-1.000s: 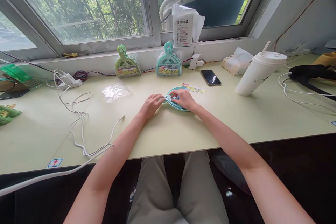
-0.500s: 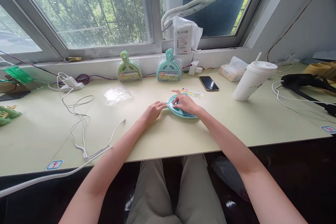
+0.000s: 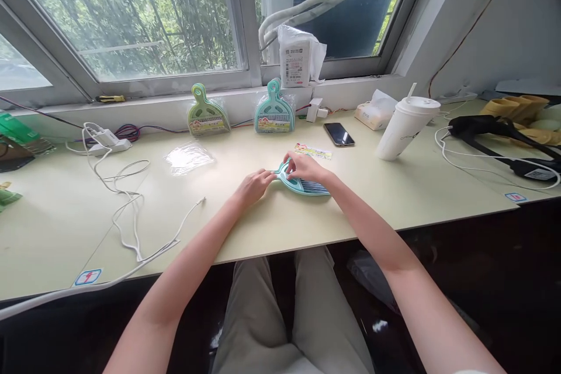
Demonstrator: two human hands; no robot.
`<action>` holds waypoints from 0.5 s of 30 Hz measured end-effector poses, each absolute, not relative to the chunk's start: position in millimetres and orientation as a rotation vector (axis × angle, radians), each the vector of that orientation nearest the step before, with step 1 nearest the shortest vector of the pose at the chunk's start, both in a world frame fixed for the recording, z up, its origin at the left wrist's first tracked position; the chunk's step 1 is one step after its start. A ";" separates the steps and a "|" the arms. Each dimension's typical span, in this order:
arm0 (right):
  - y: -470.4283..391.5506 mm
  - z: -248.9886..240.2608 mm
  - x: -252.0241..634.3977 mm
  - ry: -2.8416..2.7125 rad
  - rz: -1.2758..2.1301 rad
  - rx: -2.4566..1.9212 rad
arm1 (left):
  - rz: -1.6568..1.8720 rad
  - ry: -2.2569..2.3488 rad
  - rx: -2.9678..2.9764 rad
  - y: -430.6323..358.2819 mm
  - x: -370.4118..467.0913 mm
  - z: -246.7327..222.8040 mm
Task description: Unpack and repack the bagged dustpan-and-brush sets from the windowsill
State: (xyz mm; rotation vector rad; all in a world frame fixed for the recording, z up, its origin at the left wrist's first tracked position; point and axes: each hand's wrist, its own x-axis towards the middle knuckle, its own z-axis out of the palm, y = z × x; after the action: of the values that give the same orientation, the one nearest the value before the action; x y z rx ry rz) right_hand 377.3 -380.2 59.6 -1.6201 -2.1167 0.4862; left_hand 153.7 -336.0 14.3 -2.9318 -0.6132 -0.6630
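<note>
A teal mini dustpan-and-brush set [image 3: 293, 185] lies flat on the table in front of me, its handle to the left and the bristles to the right. My left hand [image 3: 256, 186] is closed around the handle end and rests on the tabletop. Over the upper part of the set, my right hand [image 3: 305, 167] has thumb and fingers curled together on the brush; its fingertips are partly hidden. Just behind the set lies a printed label card [image 3: 314, 152].
Wrapped green [image 3: 207, 115] and teal [image 3: 274, 112] dustpan sets stand against the sill. A clear plastic wrapper [image 3: 189, 158] lies left, beside a white cable [image 3: 135, 216]. A phone [image 3: 339, 134], a tissue box [image 3: 372, 114] and a lidded cup [image 3: 404, 130] are at right.
My right hand's raised index finger has come down, and the fingers have drawn together on the brush. My left hand stays on the handle. The view has shifted slightly to the right.
</note>
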 end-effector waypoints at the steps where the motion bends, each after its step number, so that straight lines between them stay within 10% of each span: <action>1: -380.3 58.5 377.1 -2.108 0.476 -1.610 | -0.721 -0.640 -2.946 -335.2 153.2 15.6; 7: -377.6 55.2 355.1 -1.777 0.270 -1.620 | -1.880 -1.212 -2.965 -333.8 158.1 29.7; 15: -352.9 40.3 350.8 -1.461 0.329 -1.348 | -2.571 -1.484 -3.243 -334.2 165.3 29.7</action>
State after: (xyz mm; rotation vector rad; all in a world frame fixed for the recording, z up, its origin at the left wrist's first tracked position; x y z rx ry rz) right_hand 350.8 -352.9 40.3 -1.3483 -1.4614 0.3293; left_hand 165.3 -334.2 29.7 -3.2428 -1.4843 -2.5707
